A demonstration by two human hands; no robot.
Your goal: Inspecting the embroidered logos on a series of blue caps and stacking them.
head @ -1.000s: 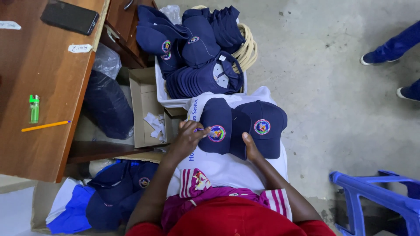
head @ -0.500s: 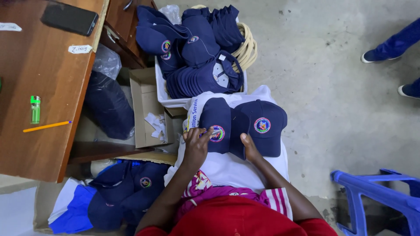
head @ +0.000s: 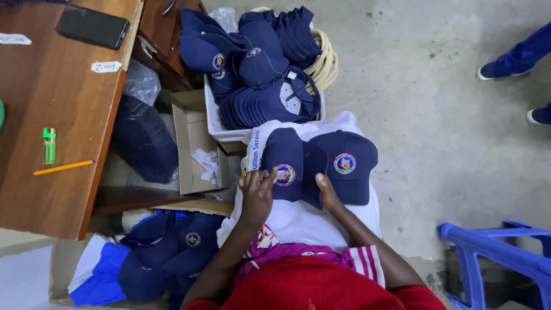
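Caps: left cap [head: 282, 163] under left hand [head: 256, 194] fingers, spread flat by its badge | right cap [head: 344, 165] just beyond right hand [head: 329, 194], fingers together on brim | risk: overlapped caps slipping off white cloth [head: 298, 221].

Dark phone screen [head: 92, 26] and two white paper labels [head: 107, 66] on wooden desk [head: 51, 189]; open cardboard box [head: 192, 143] beside it.

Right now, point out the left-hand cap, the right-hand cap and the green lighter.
left-hand cap [head: 285, 154]: head view, on its navy crown above the badge.
right-hand cap [head: 350, 185]: head view, on its brim below the badge.
green lighter [head: 50, 146]: head view, on its body, lying on the wooden desk.
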